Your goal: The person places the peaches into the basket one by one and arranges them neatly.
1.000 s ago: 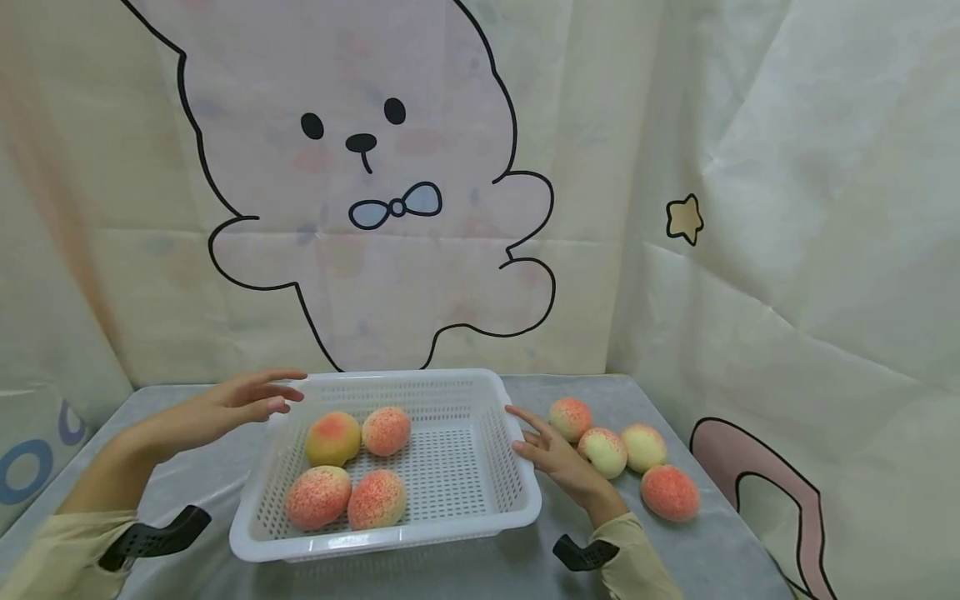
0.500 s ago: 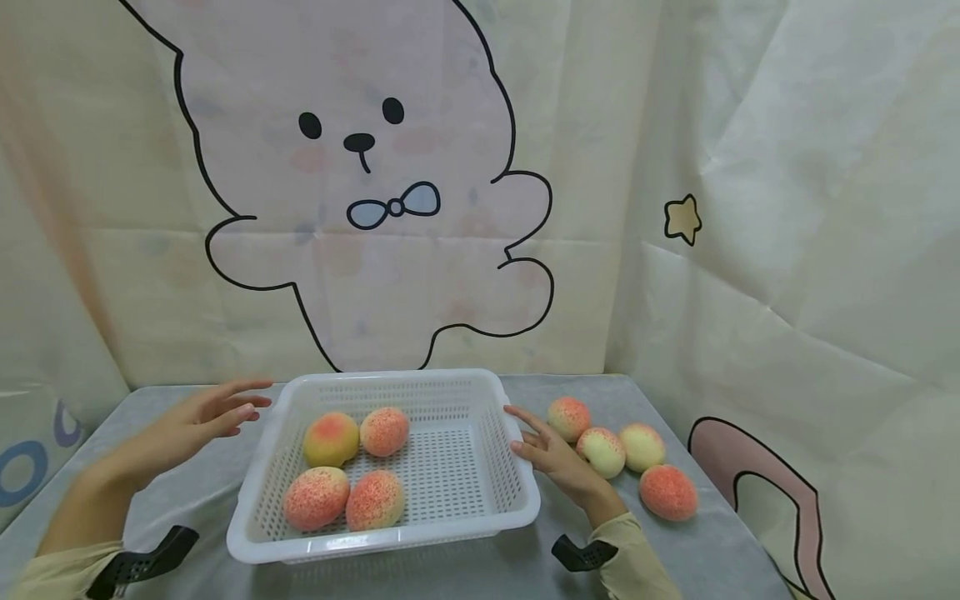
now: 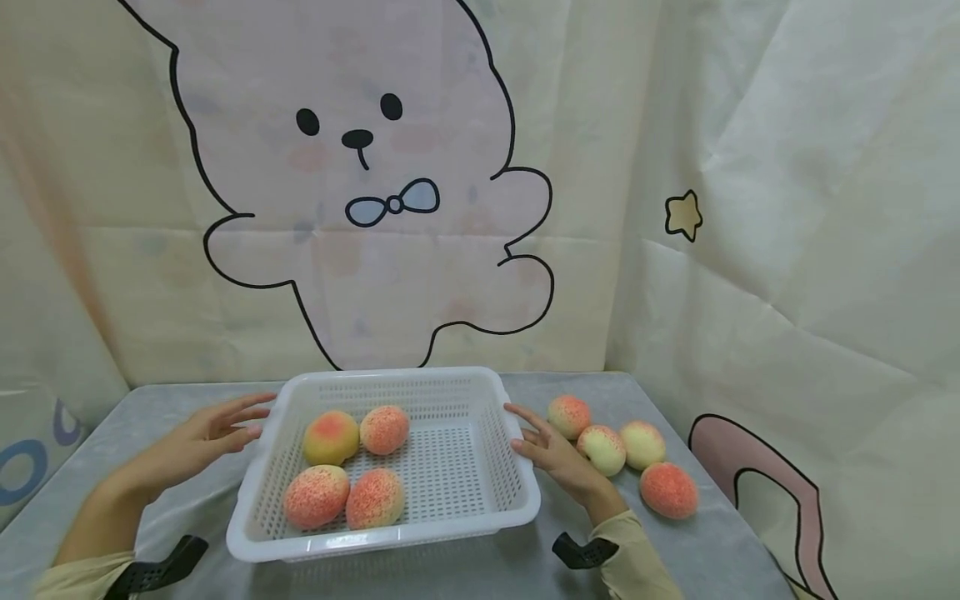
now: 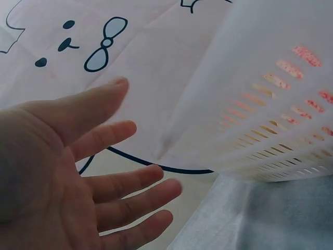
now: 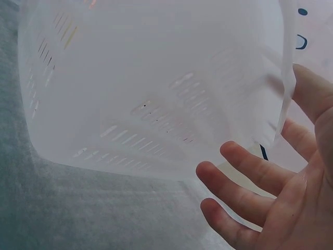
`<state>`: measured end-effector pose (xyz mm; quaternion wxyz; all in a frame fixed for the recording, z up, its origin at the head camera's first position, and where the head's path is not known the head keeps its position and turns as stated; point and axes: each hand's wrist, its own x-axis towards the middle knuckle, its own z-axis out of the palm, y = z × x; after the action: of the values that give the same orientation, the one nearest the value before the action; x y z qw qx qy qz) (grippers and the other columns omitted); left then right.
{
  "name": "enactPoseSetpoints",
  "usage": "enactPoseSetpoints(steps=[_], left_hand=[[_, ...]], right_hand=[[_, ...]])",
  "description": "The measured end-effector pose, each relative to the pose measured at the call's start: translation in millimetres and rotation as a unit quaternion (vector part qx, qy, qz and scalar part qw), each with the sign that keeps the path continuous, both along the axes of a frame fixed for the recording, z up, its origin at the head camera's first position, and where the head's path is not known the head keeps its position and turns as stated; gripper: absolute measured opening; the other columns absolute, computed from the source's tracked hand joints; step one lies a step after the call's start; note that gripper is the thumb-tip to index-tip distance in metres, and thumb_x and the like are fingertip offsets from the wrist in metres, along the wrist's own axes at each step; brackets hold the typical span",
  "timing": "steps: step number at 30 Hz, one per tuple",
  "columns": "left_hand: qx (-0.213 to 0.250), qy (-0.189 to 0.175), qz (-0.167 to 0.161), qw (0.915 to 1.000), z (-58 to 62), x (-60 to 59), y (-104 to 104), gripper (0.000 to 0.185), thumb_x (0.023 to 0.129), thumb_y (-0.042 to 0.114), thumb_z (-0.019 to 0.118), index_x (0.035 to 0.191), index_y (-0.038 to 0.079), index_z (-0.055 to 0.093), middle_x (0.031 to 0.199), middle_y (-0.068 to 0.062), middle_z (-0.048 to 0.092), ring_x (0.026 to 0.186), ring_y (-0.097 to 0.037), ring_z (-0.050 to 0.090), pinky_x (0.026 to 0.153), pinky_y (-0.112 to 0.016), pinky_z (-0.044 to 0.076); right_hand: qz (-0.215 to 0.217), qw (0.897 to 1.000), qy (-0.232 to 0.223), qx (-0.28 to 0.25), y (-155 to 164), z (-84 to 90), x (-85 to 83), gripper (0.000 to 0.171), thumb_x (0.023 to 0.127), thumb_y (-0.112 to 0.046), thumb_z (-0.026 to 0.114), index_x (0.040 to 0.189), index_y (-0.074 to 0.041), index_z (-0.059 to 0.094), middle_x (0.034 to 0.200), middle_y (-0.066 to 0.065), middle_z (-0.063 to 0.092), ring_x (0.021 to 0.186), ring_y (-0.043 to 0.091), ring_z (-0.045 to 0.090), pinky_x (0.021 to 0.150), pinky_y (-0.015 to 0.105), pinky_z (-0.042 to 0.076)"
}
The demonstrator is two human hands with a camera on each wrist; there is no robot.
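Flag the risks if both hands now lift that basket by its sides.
1. The four peaches sit loose toward the left of the white basket; a tilt could roll them.
2. Right hand lies close to the four loose peaches on the table; it might knock them.
3. Left hand looks apart from the wall.

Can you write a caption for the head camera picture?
Two open hands flank a white basket of four peaches; four more lie beside it.

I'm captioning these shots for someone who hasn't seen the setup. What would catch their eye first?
A white slotted basket sits mid-table with four peaches inside, an open left hand and right hand flanking its sides. Four more peaches lie on the grey table to the right. Behind it all hangs a backdrop with a large cartoon rabbit.
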<state>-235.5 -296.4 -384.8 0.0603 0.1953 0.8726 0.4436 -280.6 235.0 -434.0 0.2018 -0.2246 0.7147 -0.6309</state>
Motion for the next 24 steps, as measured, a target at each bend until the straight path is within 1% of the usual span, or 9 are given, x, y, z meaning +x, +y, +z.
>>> enactPoseSetpoints(steps=[2, 4, 8, 9, 11, 14, 17, 19, 24], left_hand=[[-0.004, -0.004, -0.002, 1.0, -2.0, -0.4, 1.2, 0.06, 0.105, 0.023, 0.053, 0.158, 0.008, 0.031, 0.157, -0.027, 0.039, 0.123, 0.008, 0.054, 0.091, -0.058, 0.054], [-0.01, -0.014, -0.003, 0.9999, -3.9, -1.3, 2.7, 0.063, 0.104, 0.024, 0.056, 0.159, 0.007, 0.03, 0.158, -0.029, 0.037, 0.132, -0.014, 0.057, 0.091, -0.064, 0.052], [-0.019, -0.034, -0.008, 0.9992, -6.5, -4.1, 6.6, 0.066, 0.102, 0.027, 0.058, 0.159, 0.005, 0.03, 0.157, -0.034, 0.035, 0.137, -0.059, 0.041, 0.089, -0.067, 0.052], [-0.019, -0.038, -0.011, 0.999, -7.0, -4.7, 7.2, 0.067, 0.102, 0.026, 0.058, 0.159, 0.004, 0.029, 0.156, -0.036, 0.035, 0.136, -0.06, 0.041, 0.089, -0.066, 0.053], [-0.018, -0.046, -0.012, 0.9987, -7.7, -5.4, 7.8, 0.067, 0.102, 0.026, 0.059, 0.158, 0.003, 0.029, 0.156, -0.035, 0.034, 0.135, -0.05, 0.049, 0.091, -0.063, 0.054], [-0.011, -0.057, -0.013, 0.9982, -7.8, -6.1, 7.7, 0.069, 0.102, 0.025, 0.06, 0.158, 0.003, 0.028, 0.157, -0.035, 0.034, 0.126, -0.014, 0.06, 0.092, -0.058, 0.056], [0.001, -0.067, -0.016, 0.9976, -7.6, -7.2, 7.4, 0.07, 0.102, 0.025, 0.06, 0.159, 0.002, 0.027, 0.157, -0.035, 0.032, 0.112, 0.012, 0.056, 0.092, -0.053, 0.057], [0.007, -0.072, -0.017, 0.9973, -7.8, -7.9, 7.6, 0.07, 0.102, 0.025, 0.06, 0.159, 0.002, 0.026, 0.157, -0.036, 0.031, 0.111, 0.011, 0.058, 0.091, -0.052, 0.057], [0.006, -0.075, -0.005, 0.9972, -9.7, -8.8, 8.2, 0.072, 0.1, 0.026, 0.062, 0.159, 0.003, 0.028, 0.157, -0.036, 0.032, 0.125, -0.027, 0.063, 0.091, -0.055, 0.057]], right_hand=[[0.001, 1.0, 0.003, 0.001, 0.1, 0.8, -0.7, 0.064, 0.107, -0.021, 0.051, 0.162, -0.024, 0.019, 0.157, 0.024, 0.042, 0.122, 0.016, 0.063, 0.099, 0.036, 0.053], [0.001, 1.0, 0.003, 0.001, -0.3, 1.7, -1.4, 0.064, 0.107, -0.021, 0.052, 0.162, -0.024, 0.02, 0.157, 0.023, 0.042, 0.122, 0.016, 0.063, 0.099, 0.036, 0.053], [0.004, 1.0, 0.006, 0.0, -1.1, 2.5, -2.2, 0.065, 0.107, -0.02, 0.052, 0.163, -0.02, 0.018, 0.157, 0.026, 0.041, 0.12, 0.015, 0.064, 0.098, 0.034, 0.053], [0.006, 1.0, 0.008, -0.001, -1.2, 2.6, -2.2, 0.066, 0.107, -0.02, 0.052, 0.163, -0.019, 0.018, 0.156, 0.027, 0.041, 0.12, 0.014, 0.064, 0.098, 0.033, 0.053], [0.01, 1.0, 0.012, -0.003, -1.3, 2.5, -1.9, 0.066, 0.107, -0.019, 0.052, 0.163, -0.016, 0.017, 0.156, 0.029, 0.04, 0.119, 0.014, 0.064, 0.097, 0.032, 0.053], [0.01, 1.0, 0.015, -0.004, -1.2, 2.9, -0.6, 0.067, 0.106, -0.02, 0.053, 0.163, -0.015, 0.017, 0.156, 0.029, 0.04, 0.118, 0.013, 0.064, 0.096, 0.032, 0.053], [0.009, 1.0, 0.019, -0.001, -0.9, 3.3, 0.5, 0.067, 0.106, -0.021, 0.053, 0.163, -0.015, 0.018, 0.156, 0.029, 0.04, 0.118, 0.013, 0.064, 0.096, 0.033, 0.053], [0.007, 1.0, 0.024, 0.004, -0.5, 3.1, 0.7, 0.066, 0.106, -0.021, 0.053, 0.163, -0.015, 0.019, 0.155, 0.029, 0.042, 0.118, 0.013, 0.064, 0.096, 0.033, 0.053], [0.002, 0.999, 0.035, 0.019, 0.2, 2.7, 1.5, 0.064, 0.106, -0.021, 0.053, 0.162, -0.017, 0.021, 0.154, 0.027, 0.044, 0.12, 0.014, 0.062, 0.097, 0.032, 0.052]])
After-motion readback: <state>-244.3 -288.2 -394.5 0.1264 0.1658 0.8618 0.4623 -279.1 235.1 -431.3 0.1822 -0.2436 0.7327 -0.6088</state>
